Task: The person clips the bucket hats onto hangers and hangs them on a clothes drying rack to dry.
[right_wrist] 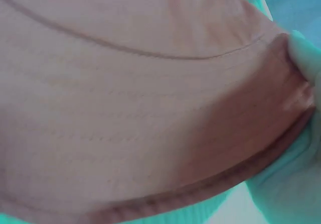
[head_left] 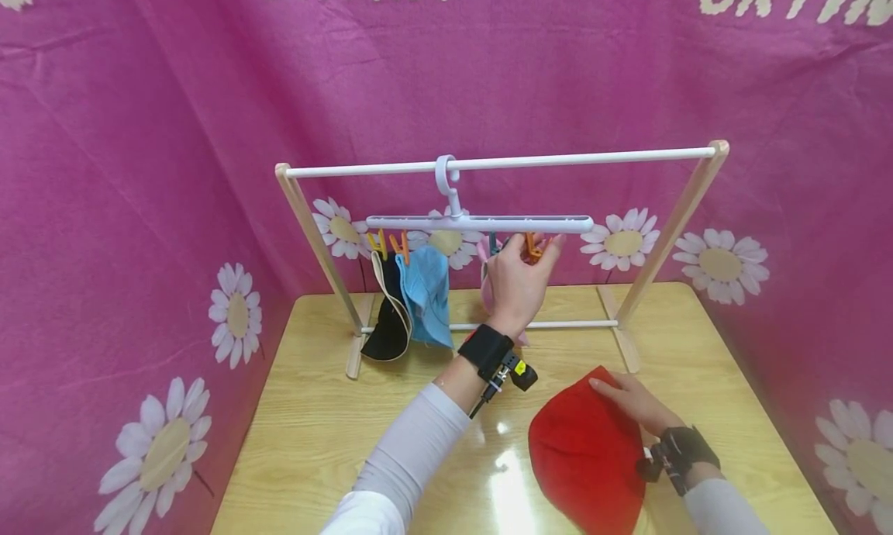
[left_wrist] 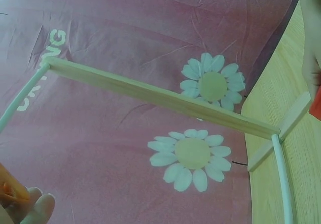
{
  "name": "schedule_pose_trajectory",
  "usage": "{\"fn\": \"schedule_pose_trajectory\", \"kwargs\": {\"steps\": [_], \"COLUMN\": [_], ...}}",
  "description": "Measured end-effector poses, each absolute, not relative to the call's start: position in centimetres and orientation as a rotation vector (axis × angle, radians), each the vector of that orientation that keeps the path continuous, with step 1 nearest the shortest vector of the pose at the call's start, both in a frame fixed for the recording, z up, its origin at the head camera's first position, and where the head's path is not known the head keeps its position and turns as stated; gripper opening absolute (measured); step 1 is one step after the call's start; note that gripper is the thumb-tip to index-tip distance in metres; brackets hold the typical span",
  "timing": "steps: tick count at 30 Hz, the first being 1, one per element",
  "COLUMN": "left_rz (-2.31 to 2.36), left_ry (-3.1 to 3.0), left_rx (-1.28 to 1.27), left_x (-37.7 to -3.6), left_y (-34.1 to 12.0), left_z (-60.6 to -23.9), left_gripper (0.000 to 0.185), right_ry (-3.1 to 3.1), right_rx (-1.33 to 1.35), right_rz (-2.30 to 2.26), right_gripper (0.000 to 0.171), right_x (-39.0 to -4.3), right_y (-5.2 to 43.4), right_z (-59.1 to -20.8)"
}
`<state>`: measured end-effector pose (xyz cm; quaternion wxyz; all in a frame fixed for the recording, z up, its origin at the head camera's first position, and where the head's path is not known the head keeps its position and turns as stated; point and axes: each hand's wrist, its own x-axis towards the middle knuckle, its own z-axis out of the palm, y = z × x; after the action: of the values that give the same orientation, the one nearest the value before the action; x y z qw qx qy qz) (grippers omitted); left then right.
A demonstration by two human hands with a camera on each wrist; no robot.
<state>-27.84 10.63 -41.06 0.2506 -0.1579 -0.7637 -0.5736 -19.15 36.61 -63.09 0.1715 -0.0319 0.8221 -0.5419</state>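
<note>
Three hats (head_left: pixel 408 302) already clipped on hanger (head_left: pixel 480 223), frame centre. Left hand (head_left: pixel 515 281) pinching orange clip (head_left: pixel 533 247) under hanger. Right hand (head_left: pixel 636 402) gripping edge of red hat (head_left: pixel 582 461) on table (head_left: pixel 314 426), lower right. Red hat not yet hung.

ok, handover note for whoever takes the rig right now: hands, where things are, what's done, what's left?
Left hand: raised to the white clip hanger, fingers pinching an orange clip near its right end.
Right hand: on the table, holding the edge of the red hat, which lies flat.
Done: a black hat and a blue hat hang clipped at the hanger's left; a pink item hangs behind the left hand, its clip hidden.
Left: the red hat is not yet hung; the pinched clip looks like its likely spot.
</note>
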Motion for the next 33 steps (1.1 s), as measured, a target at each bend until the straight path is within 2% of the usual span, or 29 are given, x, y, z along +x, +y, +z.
{"fn": "schedule_pose_trajectory", "kwargs": {"steps": [8,13,17,22,27,33], "left_rz": [-1.563,-1.558,-1.543,-1.557,-1.541,-1.524], "left_ry": [-2.090,-2.094,-2.105,-2.114,-2.119,-2.126], "left_rx": [-0.419,-0.412,-0.402,-0.403,-0.394,-0.392], "left_x": [-27.8,-27.8,-27.8,-27.7,-27.6,-27.4], "left_y": [10.6,10.5,10.5,10.5,10.5,10.6], "left_z": [-41.1,-41.2,-41.2,-41.2,-41.1,-40.9], "left_gripper": [0.034,0.037,0.037,0.036,0.036,0.038], "right_ry": [2.450,2.384,2.346,2.377,2.392,2.265], "right_rx": [-0.110,-0.027,0.040,0.044,0.024,0.056], "right_rz": [-1.518,-1.564,-1.599,-1.637,-1.762,-1.963], "right_gripper": [0.047,0.063,0.068,0.065,0.046,0.047], "right_x": [-18.7,-18.5,-18.4,-18.2,-17.8,-17.3], "right_y": [37.0,36.9,36.8,36.5,36.4,36.3], "right_z": [-63.5,-63.3,-62.9,-62.6,-62.6,-62.0]}}
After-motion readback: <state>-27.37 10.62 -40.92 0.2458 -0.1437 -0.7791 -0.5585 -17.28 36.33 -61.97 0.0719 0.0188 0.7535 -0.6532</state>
